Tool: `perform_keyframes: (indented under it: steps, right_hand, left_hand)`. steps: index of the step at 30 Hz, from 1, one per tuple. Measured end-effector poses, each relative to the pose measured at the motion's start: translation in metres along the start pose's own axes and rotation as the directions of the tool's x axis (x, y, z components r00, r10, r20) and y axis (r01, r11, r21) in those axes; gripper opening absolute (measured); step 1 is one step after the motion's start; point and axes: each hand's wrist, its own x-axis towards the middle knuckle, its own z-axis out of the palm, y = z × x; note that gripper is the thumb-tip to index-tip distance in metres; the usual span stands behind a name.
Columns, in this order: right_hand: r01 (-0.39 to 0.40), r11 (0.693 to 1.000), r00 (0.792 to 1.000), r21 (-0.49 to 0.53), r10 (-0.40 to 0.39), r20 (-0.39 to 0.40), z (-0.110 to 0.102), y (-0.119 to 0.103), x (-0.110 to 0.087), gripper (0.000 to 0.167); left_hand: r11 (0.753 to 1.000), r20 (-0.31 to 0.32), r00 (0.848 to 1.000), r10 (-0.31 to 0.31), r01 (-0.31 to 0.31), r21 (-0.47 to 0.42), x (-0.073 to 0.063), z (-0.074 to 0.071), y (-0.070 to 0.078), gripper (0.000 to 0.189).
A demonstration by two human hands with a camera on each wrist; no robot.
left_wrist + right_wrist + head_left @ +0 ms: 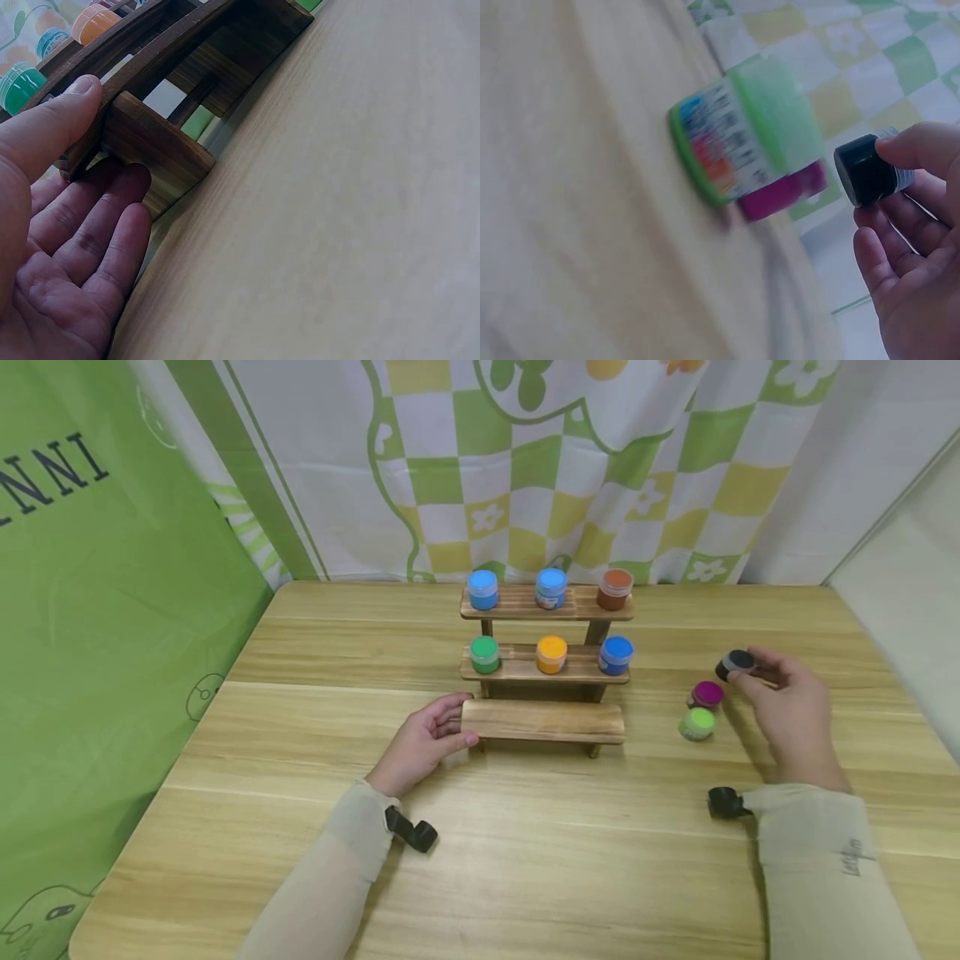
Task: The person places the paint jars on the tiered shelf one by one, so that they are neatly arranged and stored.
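Note:
A three-step wooden display stand (543, 720) stands on the table. My left hand (423, 739) holds the left end of its lowest step, thumb at the front corner and fingers at the end; in the left wrist view the thumb (64, 120) lies on the step's edge. To the right, my right hand (795, 714) pinches a small black paint jar (733, 665) between thumb and fingers. The right wrist view shows this black jar (866, 171) tipped sideways, raised off the table. Close by stand a magenta jar (706, 695) and a light green jar (697, 724).
On the top step sit two light blue jars (483, 590) and a brown jar (615, 589). The middle step carries a green jar (484, 655), an orange jar (551, 654) and a dark blue jar (616, 655). A checkered curtain (540, 468) hangs behind the table (525, 860).

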Motion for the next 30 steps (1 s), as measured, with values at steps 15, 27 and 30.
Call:
perform_keyframes:
  steps: [15,27,30]
  right_hand:
    - [0.122,0.989,0.992,0.08,-0.124,0.022,-0.011,-0.047,-0.02,0.047]
    - [0.245,0.967,0.969,0.073,-0.247,0.029,-0.01,-0.076,-0.039,0.041]
    - [0.289,0.954,0.956,0.078,-0.292,0.037,-0.008,-0.081,-0.043,0.04]
  left_hand:
    - [1.0,0.005,1.0,0.01,-0.01,-0.01,0.0,-0.001,-0.002,0.06]
    - [1.0,0.009,1.0,0.003,-0.003,0.0,-0.001,-0.001,0.0,0.061]
    - [1.0,0.008,1.0,0.002,-0.002,0.0,0.0,-0.001,0.0,0.061]
